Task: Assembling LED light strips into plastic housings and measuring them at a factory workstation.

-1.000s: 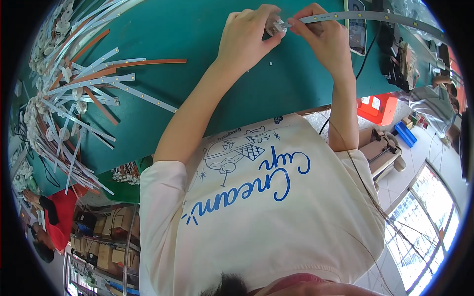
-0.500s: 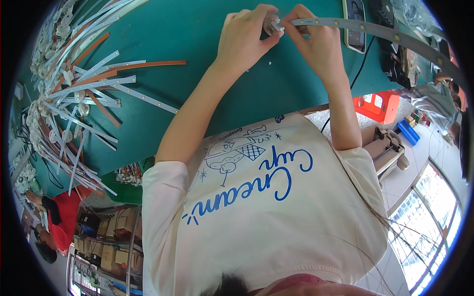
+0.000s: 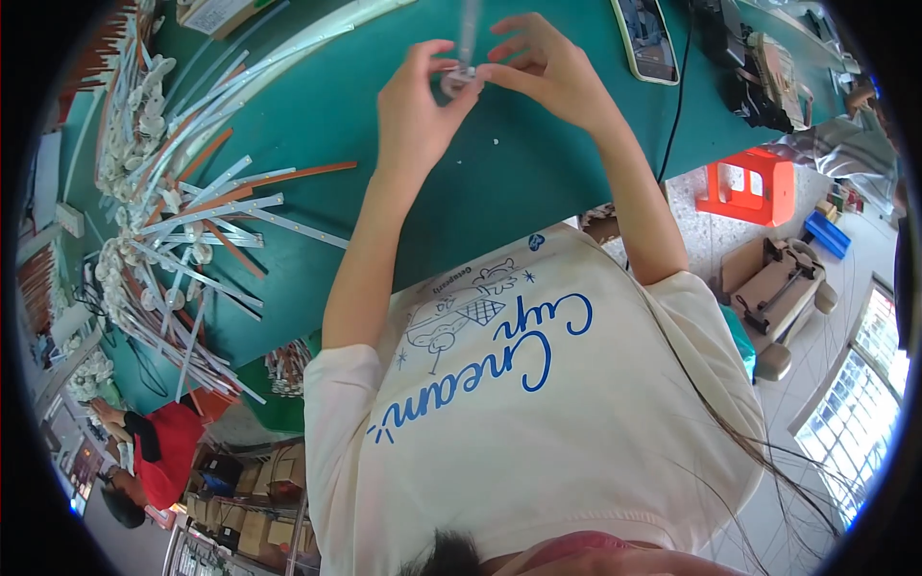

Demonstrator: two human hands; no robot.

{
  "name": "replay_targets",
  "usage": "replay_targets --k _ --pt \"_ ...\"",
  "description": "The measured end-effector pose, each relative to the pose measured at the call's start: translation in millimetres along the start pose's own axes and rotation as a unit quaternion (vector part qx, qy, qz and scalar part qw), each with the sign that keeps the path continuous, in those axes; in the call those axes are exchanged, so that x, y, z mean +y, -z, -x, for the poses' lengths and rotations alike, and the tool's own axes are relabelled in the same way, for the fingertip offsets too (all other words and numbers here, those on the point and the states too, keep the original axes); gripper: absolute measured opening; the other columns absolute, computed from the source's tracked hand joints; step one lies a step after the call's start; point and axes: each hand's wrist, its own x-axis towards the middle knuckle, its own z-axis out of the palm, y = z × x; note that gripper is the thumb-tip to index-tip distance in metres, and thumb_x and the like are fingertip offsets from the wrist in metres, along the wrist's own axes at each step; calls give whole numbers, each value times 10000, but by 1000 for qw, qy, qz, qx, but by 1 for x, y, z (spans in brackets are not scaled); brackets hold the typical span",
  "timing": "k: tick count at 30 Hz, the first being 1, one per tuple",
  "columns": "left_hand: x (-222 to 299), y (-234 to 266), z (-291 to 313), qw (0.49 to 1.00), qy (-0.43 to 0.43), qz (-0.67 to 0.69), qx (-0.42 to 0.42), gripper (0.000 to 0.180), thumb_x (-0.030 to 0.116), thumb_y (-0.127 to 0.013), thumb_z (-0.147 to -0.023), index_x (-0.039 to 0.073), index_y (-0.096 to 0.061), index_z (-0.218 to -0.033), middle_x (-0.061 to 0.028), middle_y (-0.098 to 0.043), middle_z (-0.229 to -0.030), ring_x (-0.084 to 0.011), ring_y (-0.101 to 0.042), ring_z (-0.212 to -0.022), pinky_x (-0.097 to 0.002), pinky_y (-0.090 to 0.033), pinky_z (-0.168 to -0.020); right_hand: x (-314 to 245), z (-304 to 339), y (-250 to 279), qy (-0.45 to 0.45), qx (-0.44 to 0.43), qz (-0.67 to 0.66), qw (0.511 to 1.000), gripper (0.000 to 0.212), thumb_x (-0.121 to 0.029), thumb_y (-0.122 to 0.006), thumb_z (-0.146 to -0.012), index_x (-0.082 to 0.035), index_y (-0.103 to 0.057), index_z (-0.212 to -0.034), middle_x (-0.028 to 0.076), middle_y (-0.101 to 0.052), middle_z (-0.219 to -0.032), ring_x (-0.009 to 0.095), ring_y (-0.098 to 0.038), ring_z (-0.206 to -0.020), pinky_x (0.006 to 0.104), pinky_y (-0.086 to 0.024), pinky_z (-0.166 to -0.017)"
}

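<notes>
My left hand (image 3: 423, 110) pinches a small clear plastic connector (image 3: 455, 83) between thumb and fingers above the green table. From this piece a strip (image 3: 468, 34), smeared by motion, runs up to the top edge of the picture. Close on the right, my right hand (image 3: 547, 72) has its fingers spread apart, and its thumb tip is beside the clear piece; whether they touch I cannot tell. To the left lies a pile of LED strips (image 3: 240, 200), white and orange-brown, with clear plastic ends bunched together.
A phone (image 3: 645, 38) lies at the far right, beside a black cable (image 3: 675, 115) and dark tools. Beyond the table edge stand an orange stool (image 3: 747, 187) and a blue bin (image 3: 826, 234). A person in red (image 3: 173, 451) is at the lower left, near shelves with boxes (image 3: 279, 470).
My right hand has let go of the LED strip and spread its fingers. The strip now points up from the clear connector instead of off to the right. The view has shifted.
</notes>
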Motion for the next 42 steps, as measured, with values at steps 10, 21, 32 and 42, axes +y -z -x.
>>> replay_targets --k 10,21,32,42 --pt "-7 189 -113 976 37 -108 185 398 228 -724 -756 32 -576 -1070 -101 -669 -972 -148 -627 -877 -262 -476 -757 56 8 -12 -3 16 -118 993 306 -117 -649 -851 -28 -502 -1104 60 -637 -850 100 -613 -760 224 -486 -681" --pt "-80 253 -273 867 -26 -477 141 705 634 -524 -776 72 -565 -1201 -97 -641 -1105 -252 -599 -1046 -380 -416 -923 42 8 -21 15 14 -114 993 255 -94 -638 -849 -15 -523 -1062 72 -627 -820 97 -609 -714 226 -494 -667" --pt "-35 218 -54 919 116 -271 -263 376 282 -652 -817 67 -601 -1121 -99 -623 -1091 -229 -598 -981 -336 -455 -856 50 10 -14 3 6 -103 995 212 -76 -611 -864 -20 -538 -1055 67 -632 -830 99 -619 -740 222 -491 -658" --pt "-100 216 -43 886 -146 -438 -47 336 127 -557 -847 85 -550 -1180 -147 -598 -1083 -338 -593 -938 -426 -475 -813 49 10 -17 36 18 -86 996 201 -70 -604 -869 -10 -544 -1052 57 -634 -838 107 -630 -745 226 -500 -664"
